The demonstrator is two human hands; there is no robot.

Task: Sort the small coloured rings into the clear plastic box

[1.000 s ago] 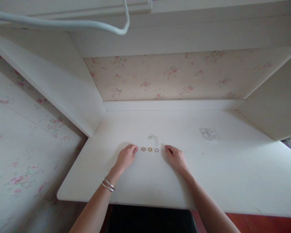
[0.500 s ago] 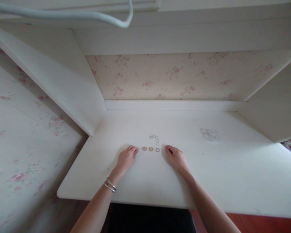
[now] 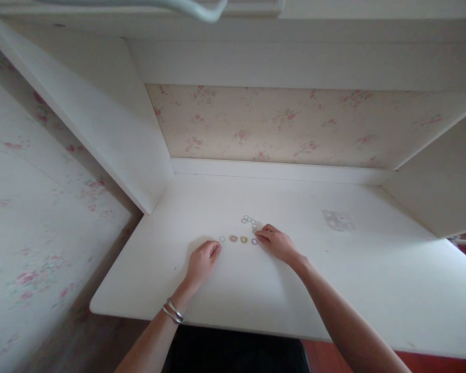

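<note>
On the white desk lies a row of small rings: a thin pale ring (image 3: 222, 239), a thicker pinkish ring (image 3: 233, 239), a yellowish ring (image 3: 244, 240) and a thin pink ring (image 3: 255, 241). Behind them, several thin greenish rings (image 3: 249, 219) form a curve. My left hand (image 3: 204, 260) rests beside the pale ring, fingers curled together, with nothing visible in them. The fingertips of my right hand (image 3: 277, 243) are closed at the nearest greenish ring (image 3: 255, 232), partly covering it. What these rings are made of is too small to tell.
A clear plastic bag (image 3: 338, 220) lies on the desk (image 3: 373, 280) to the right. A white side panel (image 3: 112, 119) borders the desk at left, with a shelf (image 3: 256, 59) overhead. A dark seat (image 3: 236, 349) is below the front edge.
My left hand has drawn back slightly, leaving the pale ring on the desk. My right hand has moved left to the nearest greenish ring. The view has shifted a little.
</note>
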